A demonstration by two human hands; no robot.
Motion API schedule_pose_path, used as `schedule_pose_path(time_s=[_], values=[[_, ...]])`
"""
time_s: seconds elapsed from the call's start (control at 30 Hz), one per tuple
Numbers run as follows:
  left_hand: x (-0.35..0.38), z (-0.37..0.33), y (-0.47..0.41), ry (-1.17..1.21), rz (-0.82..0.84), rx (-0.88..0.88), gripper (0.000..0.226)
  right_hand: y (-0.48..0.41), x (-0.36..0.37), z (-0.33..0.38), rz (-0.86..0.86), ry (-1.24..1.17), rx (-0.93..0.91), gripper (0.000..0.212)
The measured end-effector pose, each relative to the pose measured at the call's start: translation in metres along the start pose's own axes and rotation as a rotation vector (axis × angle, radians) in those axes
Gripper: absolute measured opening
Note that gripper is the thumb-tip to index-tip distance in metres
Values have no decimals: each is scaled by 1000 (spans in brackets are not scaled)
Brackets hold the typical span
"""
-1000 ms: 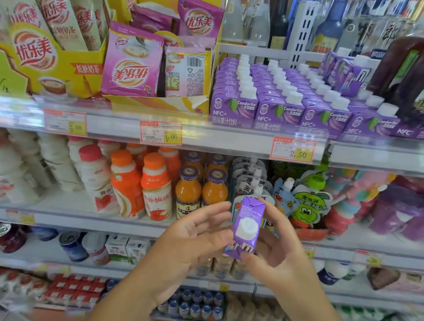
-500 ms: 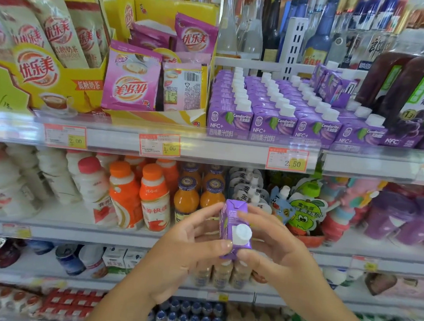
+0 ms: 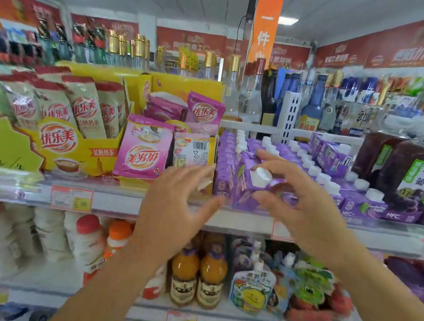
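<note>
A small purple juice carton (image 3: 242, 186) with a white screw cap is at the front edge of the upper shelf (image 3: 124, 203), in line with the rows of matching purple cartons (image 3: 357, 204). My right hand (image 3: 304, 208) holds it, index finger over its top and thumb under its front. Just left of the carton, my left hand (image 3: 172, 208) has its fingers spread and holds nothing. Its thumb tip is close to the carton's lower left corner; contact cannot be told. The image is motion-blurred.
Pink milk-tea packets (image 3: 141, 153) and a yellow display box (image 3: 60, 140) stand left of the cartons. Dark grape juice bottles (image 3: 416, 180) stand to the right, glass bottles (image 3: 312, 105) behind. Orange juice bottles (image 3: 198, 275) and pouches fill the shelf below.
Both hands rose from in front of the lower shelf to the upper shelf. The carton went up with my right hand, and my left hand came off it and spread open.
</note>
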State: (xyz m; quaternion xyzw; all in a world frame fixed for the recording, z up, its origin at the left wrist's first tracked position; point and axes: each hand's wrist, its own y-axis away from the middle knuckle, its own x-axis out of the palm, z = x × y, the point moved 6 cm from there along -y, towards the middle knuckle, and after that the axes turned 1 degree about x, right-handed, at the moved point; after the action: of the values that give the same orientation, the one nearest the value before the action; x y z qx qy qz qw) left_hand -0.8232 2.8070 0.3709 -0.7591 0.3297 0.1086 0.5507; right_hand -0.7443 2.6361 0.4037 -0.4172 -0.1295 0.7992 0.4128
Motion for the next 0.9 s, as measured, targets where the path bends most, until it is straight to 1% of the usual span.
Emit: schedule_pose_path(time_s=[0.03,0.07,0.13,0.2,0.33,0.37,0.57,0.6,0.7,0.73,0.77,0.87,0.9], values=[[-1,5,-8,-136,-45,84,57,-13,-2,0,-10,18,-7,26],[1,12,-15,-234,-58,125,56,-26,-3,-2,-11,42,-4,27],[10,27,-21,-338,-46,120,57,-47,-2,-6,23,109,17,24],[16,33,-21,-396,-43,123,56,-62,0,-12,53,166,33,25],[20,30,-18,-411,-111,186,46,-78,4,-27,106,251,124,43],[20,29,-18,-410,-119,188,44,-80,3,-29,114,266,142,44],[21,30,-18,-407,-84,160,44,-87,3,-31,139,283,157,36],[21,30,-17,-407,-74,152,44,-86,4,-30,153,279,165,39],[20,31,-17,-402,-60,131,47,-74,-2,-34,225,256,204,66],[19,31,-17,-394,-65,123,48,-68,-11,-37,203,250,219,69],[17,30,-17,-382,-73,112,50,-62,-24,-42,140,268,230,66],[16,23,-18,-304,-117,75,50,-44,-72,-66,-154,455,268,52],[18,18,-18,-275,-133,80,49,-39,-82,-76,-211,512,315,51]])
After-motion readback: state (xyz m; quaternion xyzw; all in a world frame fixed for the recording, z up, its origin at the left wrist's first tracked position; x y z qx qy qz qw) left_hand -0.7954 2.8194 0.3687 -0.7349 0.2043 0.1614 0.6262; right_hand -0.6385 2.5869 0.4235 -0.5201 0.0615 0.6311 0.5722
